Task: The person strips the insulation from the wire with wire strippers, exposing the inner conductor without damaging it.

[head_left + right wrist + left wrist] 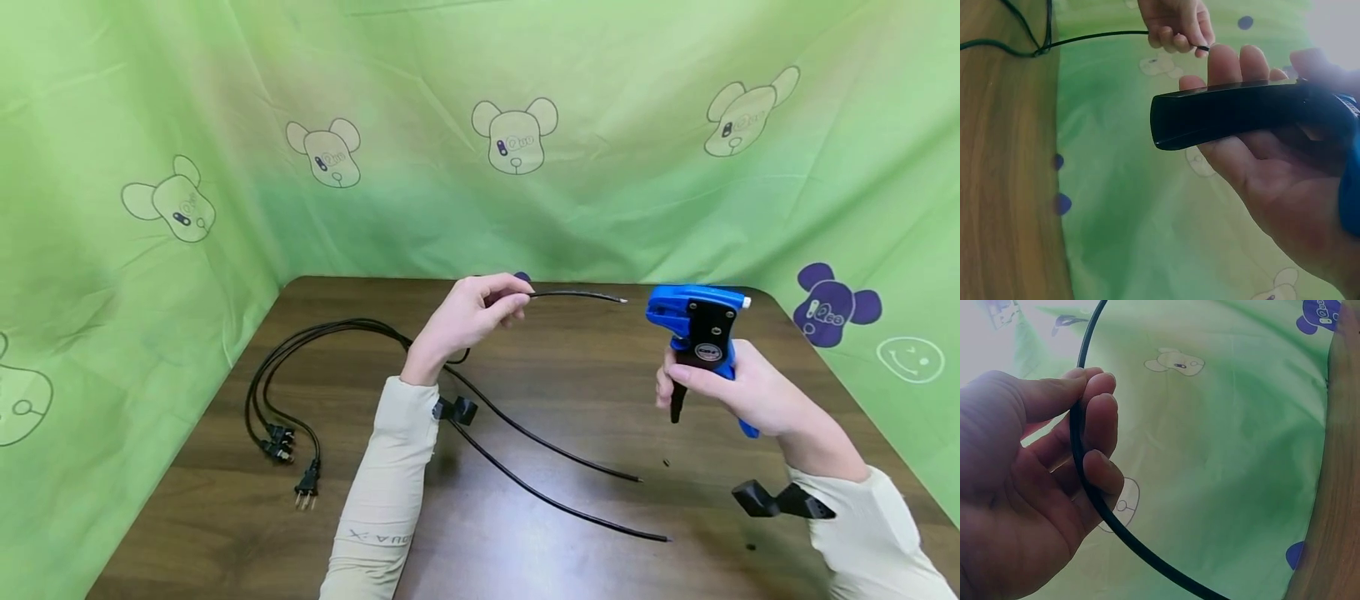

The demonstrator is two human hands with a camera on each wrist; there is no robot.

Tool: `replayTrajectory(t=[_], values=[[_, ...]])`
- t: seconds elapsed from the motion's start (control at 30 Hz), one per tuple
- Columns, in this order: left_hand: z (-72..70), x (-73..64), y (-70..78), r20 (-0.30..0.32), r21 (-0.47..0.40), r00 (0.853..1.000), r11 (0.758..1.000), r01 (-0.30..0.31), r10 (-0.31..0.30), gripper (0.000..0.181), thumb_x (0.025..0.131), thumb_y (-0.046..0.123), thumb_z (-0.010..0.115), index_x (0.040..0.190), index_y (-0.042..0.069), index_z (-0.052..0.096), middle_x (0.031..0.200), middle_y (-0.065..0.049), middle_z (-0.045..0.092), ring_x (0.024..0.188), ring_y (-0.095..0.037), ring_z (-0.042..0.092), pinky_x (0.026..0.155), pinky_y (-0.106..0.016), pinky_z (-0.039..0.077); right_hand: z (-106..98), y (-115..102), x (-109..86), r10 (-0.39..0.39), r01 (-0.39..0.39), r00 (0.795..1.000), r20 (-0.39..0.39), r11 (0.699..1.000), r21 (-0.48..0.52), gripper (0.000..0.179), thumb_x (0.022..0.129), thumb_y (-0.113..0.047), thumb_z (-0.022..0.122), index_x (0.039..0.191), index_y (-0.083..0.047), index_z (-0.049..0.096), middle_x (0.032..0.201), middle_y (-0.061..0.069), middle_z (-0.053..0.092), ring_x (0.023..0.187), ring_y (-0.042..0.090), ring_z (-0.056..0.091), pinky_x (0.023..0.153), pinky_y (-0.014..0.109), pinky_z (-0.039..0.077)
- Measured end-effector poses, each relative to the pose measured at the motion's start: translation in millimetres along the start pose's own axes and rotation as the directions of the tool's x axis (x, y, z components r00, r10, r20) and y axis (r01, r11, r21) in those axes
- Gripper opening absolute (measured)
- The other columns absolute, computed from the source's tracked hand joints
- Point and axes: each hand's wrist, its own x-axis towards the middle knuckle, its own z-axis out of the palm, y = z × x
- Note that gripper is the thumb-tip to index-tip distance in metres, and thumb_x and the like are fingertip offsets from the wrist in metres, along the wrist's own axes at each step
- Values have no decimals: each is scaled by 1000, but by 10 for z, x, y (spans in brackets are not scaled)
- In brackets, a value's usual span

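My left hand (480, 312) pinches a black power cord (573, 293) between thumb and fingers. The cord's short free end points right, with a pale tip. In the left wrist view the cord (1154, 559) curves across the fingers and down past the palm. My right hand (742, 387) grips a blue and black wire stripper (705, 321) by its handles, its head raised and facing left. A gap separates the cord's tip from the stripper's nose. In the right wrist view the black handle (1229, 115) lies across the fingers.
Two more black cord ends (558, 502) stretch across the wooden table (225, 533) toward the right. Their plugs (306, 485) lie bunched at the left. Small dark scraps (666, 462) lie near the right forearm. A green printed curtain (420, 208) hangs behind the table.
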Motion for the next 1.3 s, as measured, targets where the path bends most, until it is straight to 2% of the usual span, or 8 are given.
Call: replayTrajectory(t=[0.17, 0.3, 0.57, 0.73, 0.83, 1.03, 1.17, 1.3], values=[[16, -1, -23, -5, -3, 1000, 1000, 4, -4, 15, 98, 17, 62, 107, 9, 71, 82, -5, 70, 77, -20, 66, 72, -27, 55, -67, -17, -91, 67, -69, 997, -25, 993, -93, 19, 98, 12, 39, 101, 3, 55, 83, 10, 70, 78, 23, 69, 76, 27, 54], [36, 8, -63, 12, -5, 1000, 1000, 5, -5, 15, 98, 16, 61, 108, 9, 71, 86, -8, 71, 81, -15, 68, 77, -24, 55, -134, 4, -161, 78, -78, 997, -4, 988, -136, 20, 97, 13, 40, 102, 2, 56, 83, 10, 71, 77, 21, 70, 76, 25, 54], [96, 46, -142, 35, -24, 999, 1000, 15, -15, 16, 97, 17, 62, 108, 9, 71, 90, -11, 72, 87, -25, 70, 81, -29, 56, -255, 84, -307, 105, -90, 993, 53, 968, -235, 24, 97, 13, 41, 105, 2, 62, 88, 5, 71, 81, 15, 69, 76, 21, 52], [209, 128, -238, 77, 38, 996, 999, 37, -40, 18, 98, 19, 61, 111, 10, 69, 90, -9, 72, 86, -20, 70, 81, -27, 56, -315, 46, -393, 183, -148, 982, 41, 892, -427, 25, 98, 4, 49, 97, -13, 69, 86, -4, 71, 81, 9, 66, 69, 22, 48], [291, 200, -311, 115, 86, 991, 995, 55, -65, 16, 98, 19, 60, 110, 10, 68, 90, -9, 72, 83, -16, 69, 79, -27, 56, -350, 37, -448, 242, -193, 970, 38, 852, -487, 22, 98, -1, 53, 96, -16, 68, 85, -8, 71, 79, 7, 65, 64, 24, 47], [419, 346, -430, 180, 207, 973, 972, 109, -148, 14, 99, 23, 59, 106, 14, 67, 89, -6, 72, 82, -20, 68, 69, -20, 49, -407, 122, -563, 290, -197, 951, 109, 838, -509, 17, 98, -3, 54, 102, -18, 60, 84, -11, 70, 77, 3, 65, 62, 23, 48], [470, 425, -499, 198, 241, 960, 959, 149, -199, 13, 100, 24, 58, 104, 16, 67, 84, -1, 70, 86, -24, 69, 67, -20, 47, -393, 153, -598, 307, -217, 949, 76, 808, -548, 15, 96, -9, 60, 95, -24, 58, 74, -17, 59, 59, -3, 47, 51, 21, 40], [513, 499, -532, 204, 257, 957, 954, 152, -207, 12, 100, 23, 58, 104, 16, 66, 87, -3, 72, 88, -24, 69, 68, -22, 48, -368, 150, -592, 331, -265, 944, -5, 746, -611, 17, 94, -19, 66, 86, -30, 55, 64, -20, 40, 52, -5, 32, 47, 22, 33]])
